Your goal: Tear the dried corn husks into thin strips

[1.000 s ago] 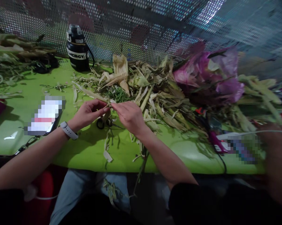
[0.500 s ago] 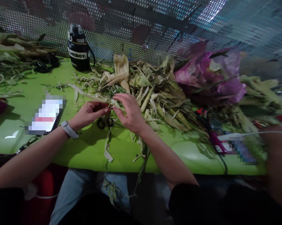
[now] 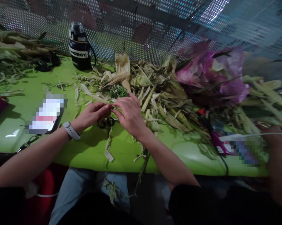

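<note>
My left hand (image 3: 92,114) and my right hand (image 3: 129,114) meet over the green table (image 3: 89,150), fingertips pinched together on a pale leaf strip (image 3: 94,96) that runs up and left from them. A white watch sits on my left wrist. Under the hands lie small black scissors (image 3: 105,122). Just behind them spreads a heap of dry husks and leaves (image 3: 152,90).
A black bottle (image 3: 80,47) stands at the back by the perforated metal screen (image 3: 143,28). A phone (image 3: 48,113) lies left of my hands. Pink-purple flowers (image 3: 213,75) and green stalks lie at the right. Another person's arm (image 3: 278,162) is at the right edge.
My right hand's fingers have closed back down onto the strip beside the left fingertips. The strip's free end has shifted slightly right. The view has drifted a little.
</note>
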Action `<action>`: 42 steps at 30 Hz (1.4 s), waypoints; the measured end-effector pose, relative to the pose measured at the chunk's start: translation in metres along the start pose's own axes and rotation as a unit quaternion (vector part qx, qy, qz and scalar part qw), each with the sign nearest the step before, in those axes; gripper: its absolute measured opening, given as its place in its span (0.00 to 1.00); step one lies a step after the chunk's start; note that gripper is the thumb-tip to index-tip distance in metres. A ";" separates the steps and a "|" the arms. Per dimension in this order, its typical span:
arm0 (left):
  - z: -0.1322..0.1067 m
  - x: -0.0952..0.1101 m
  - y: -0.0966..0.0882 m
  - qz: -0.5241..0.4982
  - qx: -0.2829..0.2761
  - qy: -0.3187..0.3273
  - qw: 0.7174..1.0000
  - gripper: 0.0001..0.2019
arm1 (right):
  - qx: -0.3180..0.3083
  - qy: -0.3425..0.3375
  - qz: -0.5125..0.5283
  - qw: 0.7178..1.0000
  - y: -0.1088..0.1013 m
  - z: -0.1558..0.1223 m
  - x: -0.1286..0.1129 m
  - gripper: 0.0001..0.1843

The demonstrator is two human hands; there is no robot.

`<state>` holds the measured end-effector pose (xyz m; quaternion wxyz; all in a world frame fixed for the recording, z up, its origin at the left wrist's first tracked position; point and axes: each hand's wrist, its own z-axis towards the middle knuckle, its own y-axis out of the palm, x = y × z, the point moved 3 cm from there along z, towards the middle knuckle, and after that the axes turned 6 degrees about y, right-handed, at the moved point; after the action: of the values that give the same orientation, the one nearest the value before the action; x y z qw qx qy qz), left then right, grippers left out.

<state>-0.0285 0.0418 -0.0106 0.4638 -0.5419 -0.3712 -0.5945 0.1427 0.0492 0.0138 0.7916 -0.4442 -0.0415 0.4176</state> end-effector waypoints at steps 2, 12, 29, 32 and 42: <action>0.001 0.000 0.000 -0.033 0.030 0.014 0.999 0.20 | 0.029 -0.004 -0.014 0.999 -0.004 -0.003 -0.004 0.11; 0.001 -0.004 0.004 -0.230 0.073 -0.017 0.970 0.13 | -0.071 0.091 0.096 0.989 0.019 -0.008 0.003 0.24; -0.003 0.000 0.010 -0.278 0.072 -0.067 0.956 0.15 | -0.086 0.133 0.311 0.937 0.022 -0.004 0.009 0.14; -0.004 0.000 0.009 -0.266 0.079 -0.068 0.958 0.16 | -0.092 0.119 0.306 0.940 0.020 -0.004 0.008 0.14; -0.001 -0.003 0.007 -0.264 0.023 -0.105 0.959 0.16 | -0.056 0.009 0.114 0.992 0.023 -0.005 0.005 0.16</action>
<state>-0.0218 0.0390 -0.0142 0.2613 -0.4735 -0.5609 -0.6269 0.1337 0.0555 -0.0082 0.7131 -0.4933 -0.0067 0.4981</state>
